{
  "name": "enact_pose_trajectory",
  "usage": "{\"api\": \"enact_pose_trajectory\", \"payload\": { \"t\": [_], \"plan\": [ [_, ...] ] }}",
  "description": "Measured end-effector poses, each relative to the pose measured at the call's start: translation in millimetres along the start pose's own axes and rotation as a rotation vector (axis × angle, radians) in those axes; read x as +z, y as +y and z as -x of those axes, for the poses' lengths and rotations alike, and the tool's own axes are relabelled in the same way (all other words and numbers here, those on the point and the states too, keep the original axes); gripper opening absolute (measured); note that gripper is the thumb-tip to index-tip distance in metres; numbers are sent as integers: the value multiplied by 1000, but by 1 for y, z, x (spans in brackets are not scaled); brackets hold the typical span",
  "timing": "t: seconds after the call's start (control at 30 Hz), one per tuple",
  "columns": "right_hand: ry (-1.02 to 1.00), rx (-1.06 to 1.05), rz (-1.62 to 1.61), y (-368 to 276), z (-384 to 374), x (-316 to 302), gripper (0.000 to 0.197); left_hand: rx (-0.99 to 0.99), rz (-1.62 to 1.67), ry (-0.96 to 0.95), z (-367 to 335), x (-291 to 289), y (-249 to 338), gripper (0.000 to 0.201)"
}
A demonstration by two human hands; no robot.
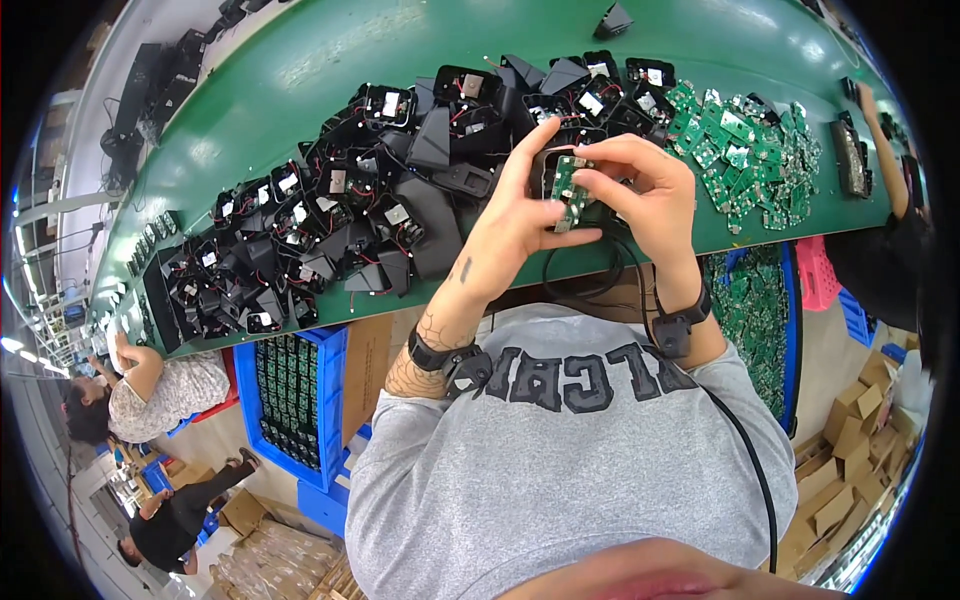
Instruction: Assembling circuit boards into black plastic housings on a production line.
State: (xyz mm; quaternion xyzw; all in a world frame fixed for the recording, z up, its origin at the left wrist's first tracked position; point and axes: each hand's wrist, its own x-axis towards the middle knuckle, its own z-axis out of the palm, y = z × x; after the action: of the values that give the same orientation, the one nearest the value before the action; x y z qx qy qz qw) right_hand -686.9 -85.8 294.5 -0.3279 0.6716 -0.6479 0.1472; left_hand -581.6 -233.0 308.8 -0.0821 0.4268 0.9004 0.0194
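Observation:
A small green circuit board (568, 183) is held up between my two hands, above the near edge of the green bench. My left hand (515, 215) grips it from the left, fingers curled round its side. Across from it, my right hand (650, 195) has its thumb against the board's face and its fingers bent over the top. A dark edge shows behind the board, perhaps a black housing, mostly covered by my fingers. Beyond my hands lies a long heap of black plastic housings (432, 140) with red and black wires. Loose green circuit boards (740, 155) are piled to the right.
A black cable (585, 295) loops below my hands. Blue crates of boards stand under the bench, the left crate (336, 385) beside cardboard. A pink crate (818, 273) and cardboard boxes (850, 440) lie right. Co-workers are at the left (175, 395) and right (885, 150).

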Motion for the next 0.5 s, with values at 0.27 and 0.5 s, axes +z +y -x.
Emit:
{"api": "enact_pose_trajectory", "payload": {
  "t": [0.27, 0.5],
  "plan": [
    [-33, -545, 312, -11, -5, -2, 32, 238, -164, 74, -4, 3, -2, 77],
    [80, -357, 57, 3, 2, 17, 16, 341, -296, 70, -9, 3, -7, 70]
  ]
}}
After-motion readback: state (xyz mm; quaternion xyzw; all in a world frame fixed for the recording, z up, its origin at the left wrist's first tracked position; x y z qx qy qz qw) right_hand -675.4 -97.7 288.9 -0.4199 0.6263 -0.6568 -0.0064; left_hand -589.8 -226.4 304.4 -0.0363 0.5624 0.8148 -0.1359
